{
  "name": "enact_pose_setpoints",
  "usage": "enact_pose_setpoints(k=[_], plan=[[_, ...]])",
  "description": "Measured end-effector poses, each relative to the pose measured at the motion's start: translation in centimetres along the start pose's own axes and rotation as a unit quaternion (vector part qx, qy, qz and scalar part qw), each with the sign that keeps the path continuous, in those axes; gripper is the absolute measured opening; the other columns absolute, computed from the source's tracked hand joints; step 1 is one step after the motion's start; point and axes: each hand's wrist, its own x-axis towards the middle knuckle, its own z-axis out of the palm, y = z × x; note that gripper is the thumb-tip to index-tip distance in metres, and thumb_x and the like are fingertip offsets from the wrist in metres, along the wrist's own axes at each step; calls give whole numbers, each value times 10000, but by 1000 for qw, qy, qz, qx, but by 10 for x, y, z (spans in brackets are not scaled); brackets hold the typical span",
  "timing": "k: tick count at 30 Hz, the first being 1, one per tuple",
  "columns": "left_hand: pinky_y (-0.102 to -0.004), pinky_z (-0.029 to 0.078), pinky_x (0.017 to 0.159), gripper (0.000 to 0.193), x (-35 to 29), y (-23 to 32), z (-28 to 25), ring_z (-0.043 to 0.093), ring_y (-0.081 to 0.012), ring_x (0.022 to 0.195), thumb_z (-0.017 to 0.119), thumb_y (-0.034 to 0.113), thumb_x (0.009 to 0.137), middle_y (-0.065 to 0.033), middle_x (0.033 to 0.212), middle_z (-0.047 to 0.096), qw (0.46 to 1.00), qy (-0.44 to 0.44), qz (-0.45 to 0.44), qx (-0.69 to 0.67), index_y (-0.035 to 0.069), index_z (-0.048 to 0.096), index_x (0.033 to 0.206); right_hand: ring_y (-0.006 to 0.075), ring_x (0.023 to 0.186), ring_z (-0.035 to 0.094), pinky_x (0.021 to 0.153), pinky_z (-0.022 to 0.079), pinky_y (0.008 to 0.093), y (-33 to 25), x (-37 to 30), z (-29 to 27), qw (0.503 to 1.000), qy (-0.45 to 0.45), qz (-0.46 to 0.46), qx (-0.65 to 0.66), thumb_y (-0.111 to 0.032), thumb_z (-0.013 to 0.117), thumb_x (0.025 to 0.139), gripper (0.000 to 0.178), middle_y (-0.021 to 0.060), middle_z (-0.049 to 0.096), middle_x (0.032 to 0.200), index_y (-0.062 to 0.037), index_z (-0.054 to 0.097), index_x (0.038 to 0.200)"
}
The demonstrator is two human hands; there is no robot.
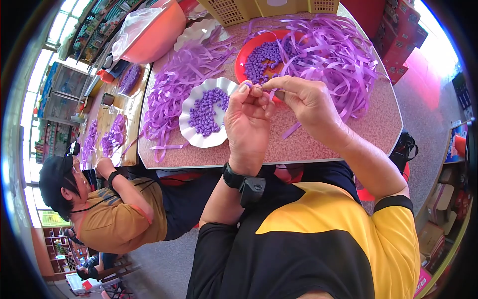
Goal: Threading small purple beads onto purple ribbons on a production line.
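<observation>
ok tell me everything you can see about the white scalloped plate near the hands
The white scalloped plate is a shallow dish with a wavy, fluted rim; it looks like thin plastic or glossy paper. It lies flat on the speckled pinkish table, near the front edge, just left of the left hand, which hides part of its right rim. A curved heap of small purple folded pieces fills its middle. Loose purple ribbon strips lie against its far and left sides.

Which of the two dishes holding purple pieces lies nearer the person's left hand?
The white scalloped dish, just beside the left hand. The red round plate lies farther back on the table, partly under the purple ribbon strips.
</observation>
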Motion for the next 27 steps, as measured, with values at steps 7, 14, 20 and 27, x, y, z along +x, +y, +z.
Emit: enact_pose_setpoints(k=[7, 14, 20, 27], plan=[[-299, 461, 612, 113, 0, -4, -2, 608, -165, 779, 568, 163, 966, -33, 857, 633, 999, -3, 19, 26, 61, 588, 1008, 199, 895, 695, 801, 547, 297, -4, 0, -3, 997, 6, -34, -68, 81, 542, 916, 259, 145, 719, 1011, -2, 692, 1110], [-297, 478, 618, 141, -3, -15, -2, 622, -160, 774, 560, 166, 970, -42, 856, 638, 999, -7, 5, 35, 45, 591, 1037, 181, 896, 690, 796, 542, 288, -6, -1, 0, 998, 11, -29, -56, 72, 526, 929, 267, 124, 724, 1014, -8, 682, 1130], [-238, 443, 539, 145, -8, 15, 12, 593, -140, 636, 634, 90, 919, -57, 804, 646, 980, 17, -89, 180, 8, 632, 1039, 123, 962, 670, 836, 530, 268, -7, 9, -14, 999, 38, -1, 3, 20, 550, 967, 233, 62, 732, 1022, -23, 676, 1158], [-388, 505, 641, 237, 1, 30, -10, 663, -265, 688, 755, 184, 770, -137, 757, 665, 552, -109, 155, 812, 0, 693, 907, 72, 866, 633, 756, 511, 219, -3, 11, -18, 993, 55, -101, 39, -54, 607, 963, 199, 27, 725, 1035, -40, 700, 1137]])
